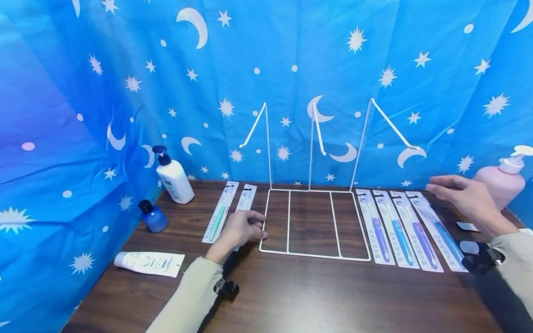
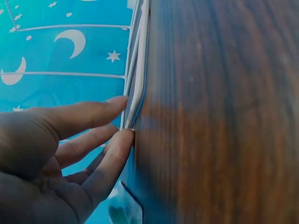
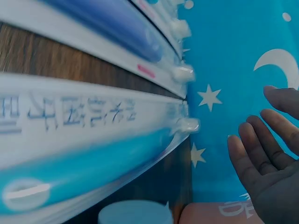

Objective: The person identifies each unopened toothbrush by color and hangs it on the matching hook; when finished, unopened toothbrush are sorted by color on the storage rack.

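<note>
A white wire rack (image 1: 314,255) lies with its base on the wooden table, three uprights rising at the back with slanted arms. My left hand (image 1: 241,227) is at the rack's left side, thumb and fingertips parted right at the rail (image 2: 138,79). Under and beside that hand are two packaged toothbrushes, one with a green handle (image 1: 217,222), the other (image 1: 246,196) partly covered by the hand. My right hand (image 1: 470,196) is raised with extended fingers and holds nothing. It is near several packaged toothbrushes with purple and blue handles, including the outermost blue one (image 1: 447,240).
A pink pump bottle (image 1: 499,182) stands behind my right hand. On the left are a white pump bottle (image 1: 176,182), a small blue bottle (image 1: 155,219) and a white tube (image 1: 151,263). A blue curtain (image 1: 291,41) with moons and stars borders the table's back and left.
</note>
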`<state>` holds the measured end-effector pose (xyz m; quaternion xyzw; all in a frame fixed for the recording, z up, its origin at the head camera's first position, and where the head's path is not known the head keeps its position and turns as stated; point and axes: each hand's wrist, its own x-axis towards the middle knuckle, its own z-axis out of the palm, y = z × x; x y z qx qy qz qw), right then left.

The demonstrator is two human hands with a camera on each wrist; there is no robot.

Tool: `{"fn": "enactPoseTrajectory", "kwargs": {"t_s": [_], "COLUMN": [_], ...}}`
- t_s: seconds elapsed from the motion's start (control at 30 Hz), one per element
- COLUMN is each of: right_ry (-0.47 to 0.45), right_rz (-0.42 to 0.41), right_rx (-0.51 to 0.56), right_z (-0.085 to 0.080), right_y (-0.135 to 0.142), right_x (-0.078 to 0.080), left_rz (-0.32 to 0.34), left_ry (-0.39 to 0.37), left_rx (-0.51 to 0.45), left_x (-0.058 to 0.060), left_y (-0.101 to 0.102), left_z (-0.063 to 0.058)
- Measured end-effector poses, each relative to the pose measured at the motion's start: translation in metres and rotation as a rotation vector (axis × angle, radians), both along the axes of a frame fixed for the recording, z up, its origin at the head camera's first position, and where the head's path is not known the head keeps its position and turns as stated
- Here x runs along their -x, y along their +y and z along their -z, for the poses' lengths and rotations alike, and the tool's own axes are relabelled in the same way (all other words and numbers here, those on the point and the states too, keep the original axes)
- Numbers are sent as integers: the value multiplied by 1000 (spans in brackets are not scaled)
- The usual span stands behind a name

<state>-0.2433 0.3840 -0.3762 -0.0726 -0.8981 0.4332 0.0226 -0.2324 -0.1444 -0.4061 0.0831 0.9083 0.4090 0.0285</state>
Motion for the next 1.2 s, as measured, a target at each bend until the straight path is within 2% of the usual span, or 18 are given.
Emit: {"fn": "enactPoseTrajectory", "kwargs": {"t_s": [0.23,0.5,0.8,1.2], "right_ry": [-45,-109,-115,-126], "right_rz": [-48,-86,-146,-103], "right_rx": [-68,-143,-218,-254], "right_z": [9,19,25,26], "right_y": [8,13,18,19], "right_x": [1,6,14,18], "left_rz": [-4,5,11,13], "left_ry": [-28,0,-1,-16], "left_rx": [10,39,20,4], "left_x": [-1,0,-2,-1], "left_y": [1,2,-3,-2], "left_z": [2,3,3,3]}}
